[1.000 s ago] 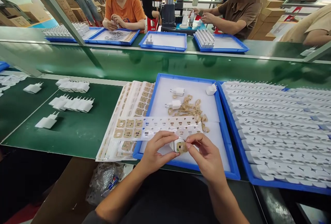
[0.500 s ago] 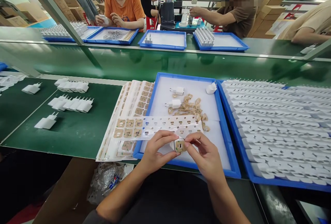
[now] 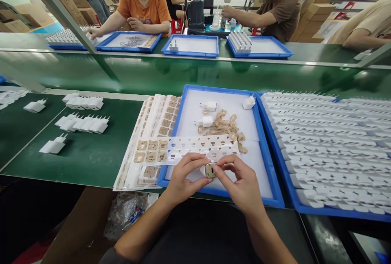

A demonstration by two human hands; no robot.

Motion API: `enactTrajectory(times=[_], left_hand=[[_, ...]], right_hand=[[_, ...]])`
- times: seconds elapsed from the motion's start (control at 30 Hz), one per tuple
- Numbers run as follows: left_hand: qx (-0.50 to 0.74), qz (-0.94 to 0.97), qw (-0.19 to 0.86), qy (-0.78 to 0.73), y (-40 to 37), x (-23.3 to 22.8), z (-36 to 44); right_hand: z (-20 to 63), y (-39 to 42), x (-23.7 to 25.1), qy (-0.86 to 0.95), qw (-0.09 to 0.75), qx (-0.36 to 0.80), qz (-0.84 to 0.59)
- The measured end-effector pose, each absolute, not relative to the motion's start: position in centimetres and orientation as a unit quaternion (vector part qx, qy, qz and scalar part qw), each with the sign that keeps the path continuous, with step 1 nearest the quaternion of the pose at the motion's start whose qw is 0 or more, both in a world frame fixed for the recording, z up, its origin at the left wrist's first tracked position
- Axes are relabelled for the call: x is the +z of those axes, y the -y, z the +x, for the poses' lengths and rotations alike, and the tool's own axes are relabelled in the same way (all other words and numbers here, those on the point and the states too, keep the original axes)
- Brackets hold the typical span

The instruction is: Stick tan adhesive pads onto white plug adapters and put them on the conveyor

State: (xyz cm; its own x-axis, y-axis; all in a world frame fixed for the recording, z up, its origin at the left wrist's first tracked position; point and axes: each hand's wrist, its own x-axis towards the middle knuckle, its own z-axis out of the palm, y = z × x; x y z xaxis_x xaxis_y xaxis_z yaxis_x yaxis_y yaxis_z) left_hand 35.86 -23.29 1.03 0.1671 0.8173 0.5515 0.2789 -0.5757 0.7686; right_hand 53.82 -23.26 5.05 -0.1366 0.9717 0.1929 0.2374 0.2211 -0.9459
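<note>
Between finger and thumb, my left hand grips a white USB wall charger over the near edge of the blue-rimmed tray. The charger's end with port openings faces me and bears a tan adhesive sticker. My right hand is closed at the right side of that end, its thumb pressed against the sticker's edge and the index finger behind. Just beyond my hands lies a white backing sheet, with tan stickers at its left end. Peeled tan pieces and two chargers lie farther into the tray.
A second blue tray at right is packed with chargers in rows. Stacked sticker sheets lie left of my tray, and more chargers stand on the green table. Co-workers sit across the raised green ledge, with trays before them.
My right thumb has shifted left, further over the sticker's face. Across the ledge, the co-worker in orange has reached an arm towards the charger tray on the left.
</note>
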Motion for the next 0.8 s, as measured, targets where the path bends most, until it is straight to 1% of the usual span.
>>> enactTrajectory(times=[0.2,0.57,0.63,0.7,0.8], left_hand=[[0.534,0.711,0.253,-0.380,23.4,1.0,35.9],[0.536,0.709,0.231,-0.396,23.5,0.7,36.0],[0.543,0.699,0.231,-0.404,23.6,0.6,36.0],[0.548,0.691,0.229,-0.413,23.6,0.5,36.0],[0.551,0.691,0.221,-0.411,23.7,0.1,35.9]], right_hand=[[53.3,23.4,5.3,0.663,0.454,0.345,-0.485],[52.9,23.3,5.3,0.685,0.432,0.290,-0.511],[53.1,23.2,5.0,0.674,0.425,0.332,-0.506],[53.3,23.1,4.5,0.644,0.424,0.420,-0.479],[53.3,23.0,3.4,0.561,0.456,0.550,-0.418]])
